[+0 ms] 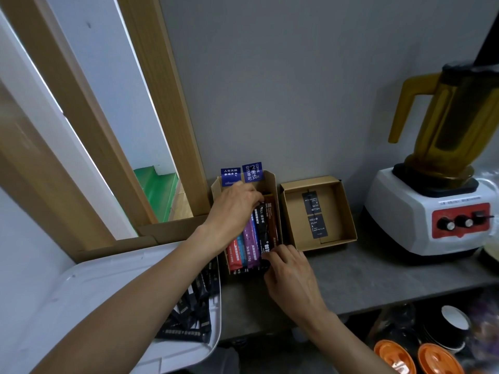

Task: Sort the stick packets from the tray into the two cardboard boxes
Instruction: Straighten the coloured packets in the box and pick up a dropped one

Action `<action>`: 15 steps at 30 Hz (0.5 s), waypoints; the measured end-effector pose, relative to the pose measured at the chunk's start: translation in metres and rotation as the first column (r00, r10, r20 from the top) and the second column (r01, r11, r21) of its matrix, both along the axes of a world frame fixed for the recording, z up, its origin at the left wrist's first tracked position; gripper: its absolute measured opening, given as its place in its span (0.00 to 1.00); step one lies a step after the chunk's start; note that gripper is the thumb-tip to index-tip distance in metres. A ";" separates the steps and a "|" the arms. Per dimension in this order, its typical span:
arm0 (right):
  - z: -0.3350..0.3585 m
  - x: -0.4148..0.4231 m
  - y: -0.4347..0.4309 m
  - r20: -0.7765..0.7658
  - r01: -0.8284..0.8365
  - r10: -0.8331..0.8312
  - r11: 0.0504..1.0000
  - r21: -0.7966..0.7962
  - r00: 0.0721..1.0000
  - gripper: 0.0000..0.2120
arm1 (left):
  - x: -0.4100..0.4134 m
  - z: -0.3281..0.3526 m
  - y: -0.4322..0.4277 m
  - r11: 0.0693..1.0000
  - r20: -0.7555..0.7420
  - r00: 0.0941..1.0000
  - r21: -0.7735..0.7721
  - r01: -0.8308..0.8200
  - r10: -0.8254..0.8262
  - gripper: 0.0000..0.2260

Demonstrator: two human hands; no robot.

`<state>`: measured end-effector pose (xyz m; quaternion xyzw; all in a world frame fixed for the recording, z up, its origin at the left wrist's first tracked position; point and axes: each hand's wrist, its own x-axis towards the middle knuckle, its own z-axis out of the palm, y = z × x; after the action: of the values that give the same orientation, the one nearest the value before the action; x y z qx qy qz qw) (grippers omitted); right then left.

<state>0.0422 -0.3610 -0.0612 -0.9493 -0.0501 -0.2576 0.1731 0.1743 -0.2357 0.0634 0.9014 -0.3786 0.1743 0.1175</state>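
The left cardboard box (271,182) holds a row of stick packets: red (232,255), purple (251,238), black (263,228) and brown (272,220). Two blue packets (252,171) stand upright at its far end. My left hand (235,209) reaches into the box and pinches the top of the black packet. My right hand (287,271) touches the packets' near ends at the box's front right corner. The right cardboard box (343,209) holds two black packets (314,214) lying flat. The white tray (108,292) at lower left carries several black packets (193,314).
A blender (437,190) with a yellow jug stands on the grey counter (364,276) at the right. Below the counter edge are orange lids (415,357) and a dark cup (451,325). A wooden window frame (162,103) rises at the left, against the grey wall.
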 end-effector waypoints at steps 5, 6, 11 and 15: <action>0.002 -0.003 -0.001 0.001 -0.017 0.017 1.000 0.024 1.000 0.15 | -0.006 0.003 0.002 1.000 0.016 1.000 -0.018 0.009 -0.009 0.17; 0.002 -0.003 -0.001 -0.001 -0.020 0.020 0.999 0.031 1.000 0.15 | -0.007 0.003 0.002 1.000 0.017 1.000 -0.023 0.012 -0.012 0.17; 0.004 -0.009 0.000 0.023 -0.034 0.034 0.999 0.029 0.999 0.15 | -0.016 0.005 0.008 0.998 0.075 0.997 -0.066 0.021 -0.016 0.14; 0.004 -0.016 -0.001 0.028 -0.083 0.082 0.996 0.030 0.996 0.11 | -0.038 -0.002 0.022 0.995 0.113 0.993 -0.086 0.047 -0.037 0.10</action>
<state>0.0261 -0.3624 -0.0576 -0.9400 -0.0875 -0.2639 0.1978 0.1362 -0.2133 0.0617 0.8760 -0.3955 0.2382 0.1396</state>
